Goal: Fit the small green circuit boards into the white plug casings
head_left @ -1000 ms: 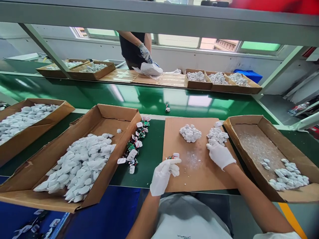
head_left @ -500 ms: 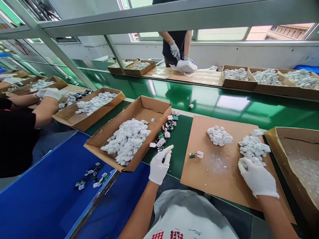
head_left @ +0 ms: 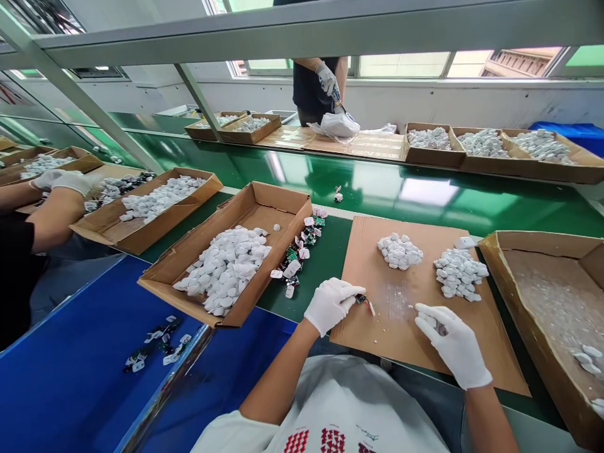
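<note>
My left hand (head_left: 330,305), in a white glove, pinches a small green circuit board (head_left: 360,298) with thin wires leading to a pale flat piece, just over the left part of the cardboard sheet (head_left: 349,336). On the right, my gloved right hand (head_left: 453,343) is curled, with a whitish lump (head_left: 441,328) between thumb and fingers; its exact kind cannot be made out. Beyond that hand lies a pile of white lumps (head_left: 460,274), and a smaller white pile (head_left: 399,251) sits to its left. White crumbs are scattered on the cardboard.
A cardboard box (head_left: 160,281) of white lumps stands left, with circuit boards (head_left: 292,267) along its side. Another box (head_left: 561,352) is at right, holding a few white pieces. A green conveyor belt (head_left: 377,189) runs behind. Co-workers' gloved hands are at far left and across the belt.
My left hand has moved right and picked up the circuit board from the cardboard. My right hand has left the right-hand pile, coming nearer and leftward with a lump. The view has shifted slightly.
</note>
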Available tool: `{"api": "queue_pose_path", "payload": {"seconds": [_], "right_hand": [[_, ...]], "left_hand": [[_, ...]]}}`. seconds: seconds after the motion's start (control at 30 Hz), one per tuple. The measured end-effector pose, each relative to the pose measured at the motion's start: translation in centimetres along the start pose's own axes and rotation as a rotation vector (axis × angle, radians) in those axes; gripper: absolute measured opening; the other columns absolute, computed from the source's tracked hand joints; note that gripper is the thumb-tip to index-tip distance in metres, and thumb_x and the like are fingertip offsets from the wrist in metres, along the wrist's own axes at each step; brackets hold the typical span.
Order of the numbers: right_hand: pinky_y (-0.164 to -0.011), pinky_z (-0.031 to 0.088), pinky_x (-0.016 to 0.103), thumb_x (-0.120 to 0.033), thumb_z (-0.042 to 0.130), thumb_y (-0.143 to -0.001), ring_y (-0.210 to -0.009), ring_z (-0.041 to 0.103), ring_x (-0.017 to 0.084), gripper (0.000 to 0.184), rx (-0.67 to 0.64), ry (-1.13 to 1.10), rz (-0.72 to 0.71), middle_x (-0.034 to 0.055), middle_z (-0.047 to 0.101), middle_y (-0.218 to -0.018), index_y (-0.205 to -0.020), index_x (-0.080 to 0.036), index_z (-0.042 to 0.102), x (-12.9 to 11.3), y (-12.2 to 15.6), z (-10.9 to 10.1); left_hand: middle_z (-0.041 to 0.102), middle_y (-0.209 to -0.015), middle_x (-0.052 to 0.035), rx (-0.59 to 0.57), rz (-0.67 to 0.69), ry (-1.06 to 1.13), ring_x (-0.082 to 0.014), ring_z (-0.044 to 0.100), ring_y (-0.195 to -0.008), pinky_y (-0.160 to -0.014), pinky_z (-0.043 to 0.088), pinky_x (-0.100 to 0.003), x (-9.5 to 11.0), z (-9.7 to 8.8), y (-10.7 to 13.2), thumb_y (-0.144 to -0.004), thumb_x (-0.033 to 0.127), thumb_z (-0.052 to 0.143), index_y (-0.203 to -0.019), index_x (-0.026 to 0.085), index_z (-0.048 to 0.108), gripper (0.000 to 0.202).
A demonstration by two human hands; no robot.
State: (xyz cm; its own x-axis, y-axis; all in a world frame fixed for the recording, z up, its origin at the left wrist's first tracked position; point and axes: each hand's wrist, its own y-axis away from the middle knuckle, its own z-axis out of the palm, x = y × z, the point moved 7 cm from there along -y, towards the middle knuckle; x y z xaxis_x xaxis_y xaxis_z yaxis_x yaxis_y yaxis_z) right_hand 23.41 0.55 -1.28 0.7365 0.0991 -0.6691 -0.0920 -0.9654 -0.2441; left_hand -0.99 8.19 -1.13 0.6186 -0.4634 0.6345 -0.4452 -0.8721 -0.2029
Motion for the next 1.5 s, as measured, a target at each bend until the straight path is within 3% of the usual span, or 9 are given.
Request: {"api": "queue_pose_path", "payload": {"seconds": [0.17,0.3,0.47,0.7,0.87,1.03,1.17,1.3,1.5], "right_hand": [[-0.063,0.052,0.029,-0.037,0.056,-0.083,-0.060,0.056,0.015,0.020,-0.014,0.007,-0.070,0.0015,0.060,-0.071,-0.091,-0.023,0.068,-1.3,-0.8,0.8],[-0.064,0.055,0.029,-0.034,0.058,-0.082,-0.069,0.060,0.015,0.024,-0.064,-0.107,-0.040,0.0061,0.061,-0.094,-0.100,-0.022,0.067,-1.4,-1.0,1.6],[-0.085,0.055,0.032,-0.031,0.053,-0.087,-0.091,0.064,0.017,0.032,-0.185,-0.211,-0.032,0.0064,0.062,-0.109,-0.117,-0.025,0.060,-1.8,-0.8,2.7],[-0.089,0.053,0.035,-0.027,0.049,-0.090,-0.102,0.062,0.019,0.023,-0.186,-0.172,-0.151,0.0048,0.065,-0.109,-0.106,-0.027,0.066,-4.9,-1.3,4.5],[-0.088,0.053,0.037,-0.023,0.049,-0.090,-0.098,0.063,0.019,0.024,-0.121,-0.246,-0.278,0.0046,0.068,-0.105,-0.106,-0.028,0.066,-7.9,-2.0,5.2],[-0.087,0.055,0.037,-0.022,0.051,-0.088,-0.096,0.066,0.019,0.024,-0.026,-0.375,-0.245,0.0042,0.069,-0.104,-0.106,-0.027,0.065,-8.2,-2.2,4.7],[-0.077,0.059,0.033,-0.025,0.054,-0.086,-0.084,0.070,0.018,0.022,-0.056,-0.524,-0.130,0.0036,0.071,-0.099,-0.107,-0.025,0.062,-7.6,-1.9,4.8],[-0.080,0.057,0.033,-0.023,0.055,-0.085,-0.088,0.068,0.018,0.016,0.000,-0.384,-0.185,0.0032,0.071,-0.096,-0.098,-0.024,0.064,-8.0,-1.9,4.0],[-0.082,0.056,0.037,-0.019,0.054,-0.085,-0.091,0.066,0.019,0.021,0.137,-0.171,-0.377,0.0032,0.072,-0.096,-0.098,-0.029,0.068,-9.2,-1.8,3.7]], "left_hand": [[0.071,-0.107,-0.0025,-0.019,-0.021,0.051,-0.0198,0.061,-0.095,-0.087,0.046,-0.033,-0.3,-0.6,0.5,-0.080,0.009,0.046,-0.122,0.029,0.061,0.049],[0.063,-0.122,-0.0055,-0.017,-0.076,0.041,-0.0231,0.055,-0.109,-0.097,0.042,-0.037,-0.3,-1.1,1.4,-0.078,0.014,0.054,-0.131,0.025,0.054,0.054],[0.062,-0.123,-0.0085,-0.003,-0.157,-0.053,-0.0290,0.053,-0.111,-0.098,0.041,-0.044,-1.1,-0.9,1.7,-0.072,0.033,0.070,-0.126,0.025,0.058,0.056],[0.066,-0.111,-0.0075,0.091,-0.216,0.005,-0.0270,0.055,-0.105,-0.094,0.043,-0.042,-1.3,0.2,1.4,-0.064,0.023,0.076,-0.099,0.024,0.072,0.034],[0.071,-0.092,-0.0062,0.106,-0.245,0.368,-0.0213,0.063,-0.086,-0.085,0.049,-0.038,-0.1,1.0,0.8,-0.071,0.020,0.068,-0.097,0.020,0.068,0.027],[0.069,-0.111,-0.0088,0.022,-0.223,0.931,-0.0232,0.063,-0.100,-0.093,0.048,-0.037,1.1,1.7,0.6,-0.076,0.030,0.065,-0.116,0.017,0.063,0.042],[0.065,-0.121,-0.0085,-0.021,-0.197,1.018,-0.0256,0.056,-0.115,-0.105,0.039,-0.037,1.7,2.1,0.9,-0.083,0.040,0.059,-0.115,0.017,0.066,0.040],[0.061,-0.127,-0.0083,-0.052,-0.225,1.151,-0.0264,0.055,-0.117,-0.102,0.041,-0.037,2.0,3.1,1.1,-0.086,0.045,0.054,-0.123,0.017,0.061,0.047],[0.064,-0.121,-0.0100,-0.051,-0.362,1.375,-0.0178,0.060,-0.089,-0.074,0.048,-0.027,2.0,4.8,1.1,-0.082,0.044,0.062,-0.120,0.017,0.064,0.047]]}}
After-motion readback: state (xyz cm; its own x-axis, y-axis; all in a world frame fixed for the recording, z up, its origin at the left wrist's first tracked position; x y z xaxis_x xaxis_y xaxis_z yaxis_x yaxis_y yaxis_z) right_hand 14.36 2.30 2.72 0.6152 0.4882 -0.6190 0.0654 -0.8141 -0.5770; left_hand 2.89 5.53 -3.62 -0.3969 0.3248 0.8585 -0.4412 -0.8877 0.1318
